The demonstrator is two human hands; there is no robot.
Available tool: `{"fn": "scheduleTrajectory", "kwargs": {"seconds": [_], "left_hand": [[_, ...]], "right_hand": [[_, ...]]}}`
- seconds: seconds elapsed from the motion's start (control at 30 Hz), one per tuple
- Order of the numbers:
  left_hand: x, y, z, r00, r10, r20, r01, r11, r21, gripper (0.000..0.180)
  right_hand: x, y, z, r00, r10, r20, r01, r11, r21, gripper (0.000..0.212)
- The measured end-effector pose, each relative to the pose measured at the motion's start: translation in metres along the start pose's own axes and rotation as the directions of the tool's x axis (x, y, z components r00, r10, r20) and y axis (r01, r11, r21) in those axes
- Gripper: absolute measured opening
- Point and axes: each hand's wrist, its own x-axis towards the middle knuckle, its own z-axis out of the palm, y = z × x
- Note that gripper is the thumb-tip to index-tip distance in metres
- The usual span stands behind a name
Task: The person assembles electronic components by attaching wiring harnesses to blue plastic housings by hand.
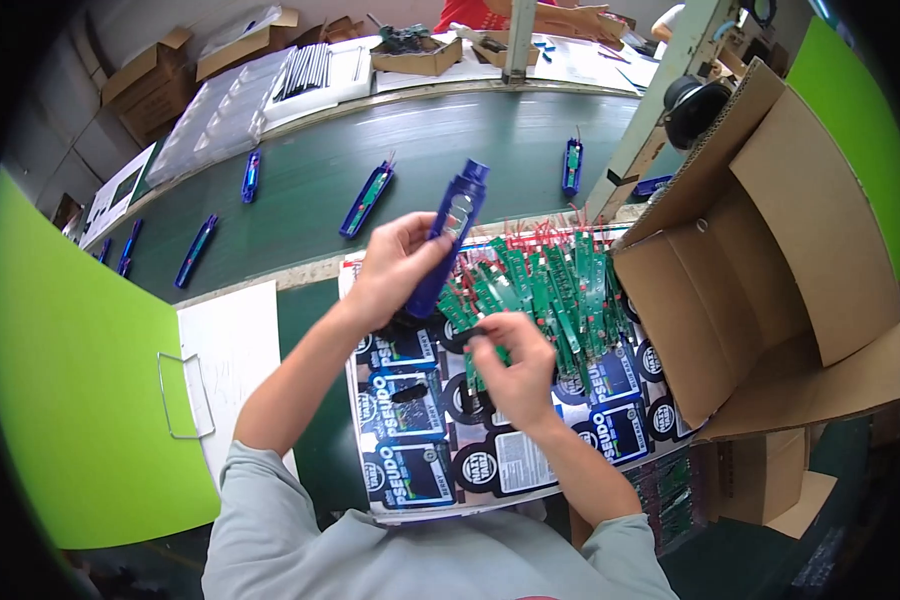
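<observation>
My left hand [398,262] is closed around a dark blue plastic housing [458,208], long and narrow with a stepped tip, held tilted with its tip up and away from me. Closer to me, my right hand [515,362] pinches its thumb and fingers together at a small dark piece [463,341], too little seen to name. Just beyond that hand lies a heap of narrow green circuit boards [560,290] with red wires at their far ends. The heap rests on a board covered with printed sheet [410,385].
A green conveyor belt [300,200] crosses ahead, carrying several blue housings, one with a green board inside [368,198]. An open cardboard box [720,290] stands at right. White paper [232,350] and a green panel [90,380] are at left. Another person's arm [570,22] shows beyond the belt.
</observation>
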Motion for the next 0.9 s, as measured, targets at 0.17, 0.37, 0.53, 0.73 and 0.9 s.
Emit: {"fn": "scheduleTrajectory", "kwargs": {"seconds": [0.17, 0.37, 0.53, 0.73, 0.9], "left_hand": [[-0.049, -0.009, 0.017, 0.998, 0.068, -0.007, -0.068, 0.997, -0.036, 0.031], [-0.066, -0.020, 0.028, 0.995, 0.042, 0.088, -0.041, 0.999, -0.007, 0.032], [-0.069, -0.022, 0.037, 0.991, 0.066, 0.118, -0.067, 0.998, 0.010, 0.034], [-0.067, -0.027, 0.045, 0.988, 0.152, 0.015, -0.152, 0.972, 0.180, 0.025], [-0.072, -0.017, 0.046, 0.902, 0.432, 0.005, -0.388, 0.805, 0.449, 0.020]], "right_hand": [[0.021, -0.040, -0.012, 0.985, 0.001, -0.171, 0.018, 0.994, 0.108, 0.021], [0.040, -0.061, -0.024, 0.949, -0.239, -0.204, 0.160, 0.926, -0.341, 0.014], [0.037, -0.057, -0.013, 0.921, -0.361, -0.147, 0.207, 0.772, -0.600, 0.014], [0.030, -0.056, -0.010, 0.897, -0.433, -0.087, 0.224, 0.617, -0.755, 0.028], [0.033, -0.066, -0.012, 0.940, -0.132, -0.314, -0.030, 0.887, -0.461, 0.052]]}}
